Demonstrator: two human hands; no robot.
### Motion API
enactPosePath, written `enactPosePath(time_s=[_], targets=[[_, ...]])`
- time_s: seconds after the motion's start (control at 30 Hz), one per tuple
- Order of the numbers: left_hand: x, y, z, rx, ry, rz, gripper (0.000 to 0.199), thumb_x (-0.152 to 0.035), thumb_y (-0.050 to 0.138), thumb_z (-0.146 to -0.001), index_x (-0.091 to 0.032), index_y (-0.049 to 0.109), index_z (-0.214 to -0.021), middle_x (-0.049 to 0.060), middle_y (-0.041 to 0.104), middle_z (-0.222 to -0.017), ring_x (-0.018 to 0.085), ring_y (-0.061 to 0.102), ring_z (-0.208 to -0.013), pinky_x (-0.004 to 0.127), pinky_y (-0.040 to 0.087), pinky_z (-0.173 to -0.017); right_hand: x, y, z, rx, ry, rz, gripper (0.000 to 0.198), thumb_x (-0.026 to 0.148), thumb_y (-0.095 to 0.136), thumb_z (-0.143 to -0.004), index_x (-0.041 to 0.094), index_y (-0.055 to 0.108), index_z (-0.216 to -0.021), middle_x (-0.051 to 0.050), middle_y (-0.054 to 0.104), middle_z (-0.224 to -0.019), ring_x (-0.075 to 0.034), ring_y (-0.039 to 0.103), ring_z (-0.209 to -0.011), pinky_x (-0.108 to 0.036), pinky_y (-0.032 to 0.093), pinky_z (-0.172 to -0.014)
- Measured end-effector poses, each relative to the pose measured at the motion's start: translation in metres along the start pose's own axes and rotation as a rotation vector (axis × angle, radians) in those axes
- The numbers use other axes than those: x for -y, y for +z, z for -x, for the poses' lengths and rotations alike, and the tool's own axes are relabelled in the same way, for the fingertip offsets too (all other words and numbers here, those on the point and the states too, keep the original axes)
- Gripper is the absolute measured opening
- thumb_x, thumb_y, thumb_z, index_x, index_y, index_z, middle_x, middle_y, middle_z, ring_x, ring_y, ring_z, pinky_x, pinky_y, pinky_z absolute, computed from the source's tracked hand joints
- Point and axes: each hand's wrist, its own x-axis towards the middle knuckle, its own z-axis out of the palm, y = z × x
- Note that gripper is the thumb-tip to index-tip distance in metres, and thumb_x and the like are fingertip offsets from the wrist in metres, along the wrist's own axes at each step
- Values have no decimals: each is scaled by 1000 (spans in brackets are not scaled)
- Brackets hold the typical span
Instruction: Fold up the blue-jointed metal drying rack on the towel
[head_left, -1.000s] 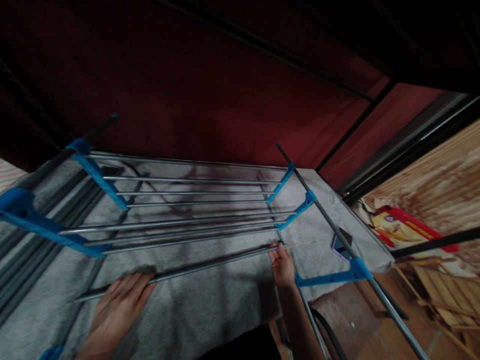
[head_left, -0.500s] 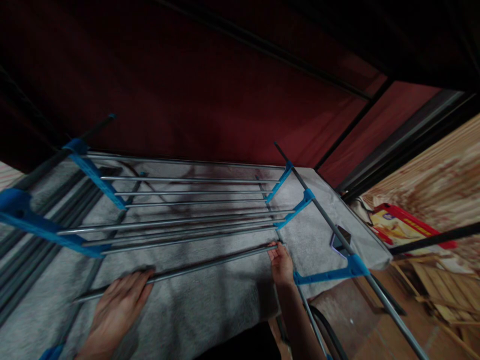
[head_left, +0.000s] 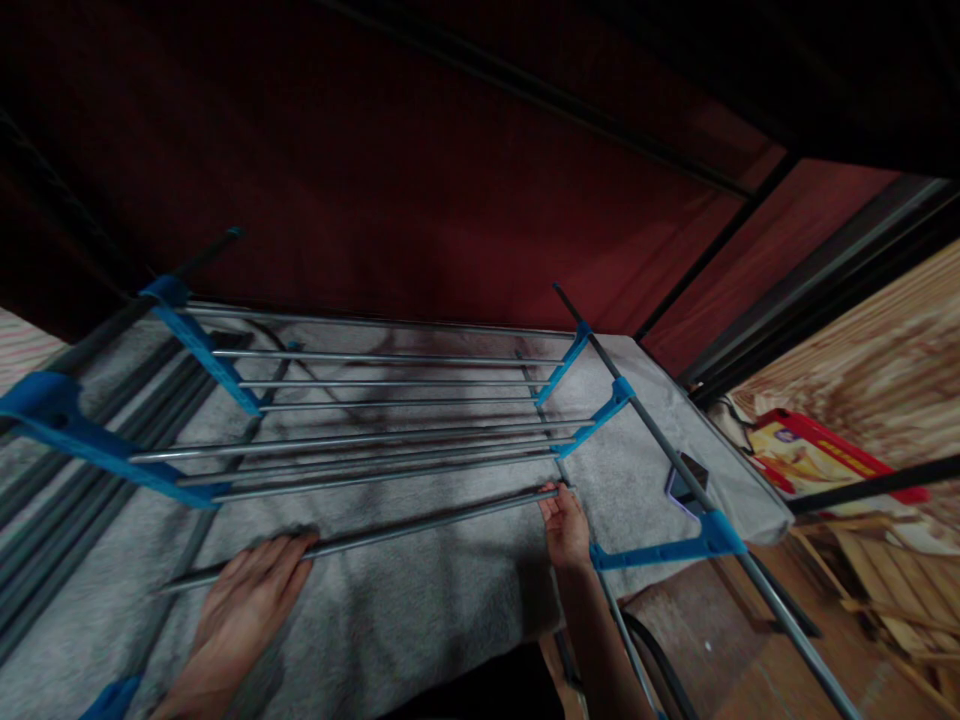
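Observation:
A loose grey metal tube (head_left: 427, 524) lies across the front of the rack (head_left: 375, 437), slanting up to the right. My left hand (head_left: 259, 590) is wrapped over the tube near its left end. At the right end, the fingers of my right hand (head_left: 564, 522) grip the tube close to its tip. Behind it, two sets of parallel tubes run between blue plastic brackets. An unfilled blue bracket (head_left: 660, 553) joins the right-hand poles just beyond my right hand. Part of another blue piece (head_left: 112, 698) shows at the lower left.
Several loose grey tubes (head_left: 112, 500) lie on the left of the grey cloth (head_left: 405, 620). A phone (head_left: 686, 482) rests on the cloth behind the right pole (head_left: 679, 462). Beyond the edge are a red and yellow package (head_left: 825, 450) and wooden slats (head_left: 900, 575). A dark red panel stands behind.
Both hands keep their hold on the tube, which stays almost in place against the rack. The whole view has shifted slightly.

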Motion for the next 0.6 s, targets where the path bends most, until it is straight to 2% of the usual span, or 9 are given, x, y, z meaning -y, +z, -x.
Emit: enactPosePath(time_s=[0.23,0.6], targets=[[-3,-4,1,-42,31,-6,46,-38,35,-105,-21,73,-123,10,79,-110,30,70,-108,47,47,-99,1,1,0,-20,-3,7,33,36,92,-71,24,62,-80,3,77,-80,-15,78,-80,-26,65,-81],[2,3,3,-37,43,-14,45,-38,36,-105,-22,73,-124,9,80,-113,30,71,-108,48,48,-99,1,1,0,-20,14,-23,33,35,92,-69,24,64,-82,3,77,-81,-13,77,-80,-24,65,-78]])
